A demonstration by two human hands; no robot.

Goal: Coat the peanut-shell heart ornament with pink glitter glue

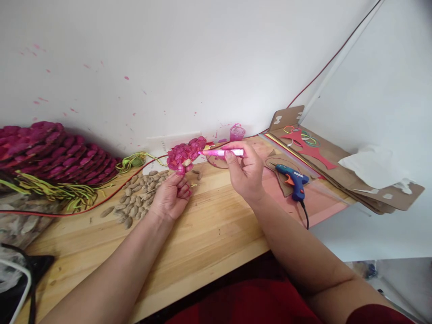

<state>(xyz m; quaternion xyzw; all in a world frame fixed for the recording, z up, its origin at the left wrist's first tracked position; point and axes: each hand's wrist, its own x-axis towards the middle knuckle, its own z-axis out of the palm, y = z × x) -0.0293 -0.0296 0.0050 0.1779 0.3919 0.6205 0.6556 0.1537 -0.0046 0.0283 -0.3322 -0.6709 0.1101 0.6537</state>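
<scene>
In the head view my left hand (176, 193) is closed on the lower edge of a magenta-painted peanut cluster (185, 152). One peanut (186, 162) near the thumb is still bare tan. My right hand (246, 168) grips a paintbrush (232, 152) with a white, pink-smeared handle. Its pink tip points left and meets the right side of the cluster. Pink paint stains the fingers of both hands. Loose unpainted peanuts (137, 200) lie on the wooden table (202, 225) left of my left hand. Behind my right hand stands a paint-smeared plastic cup (237, 132).
Stacked magenta peanut pieces (67, 153) with yellow-green strings (77, 191) fill the left. A red cord (111, 198) crosses the table. At right are a blue glue gun (294, 180), cardboard sheets (371, 193), a red paper cutout (310, 146) and white tissue (367, 164). The paint-spattered wall (141, 67) rises behind.
</scene>
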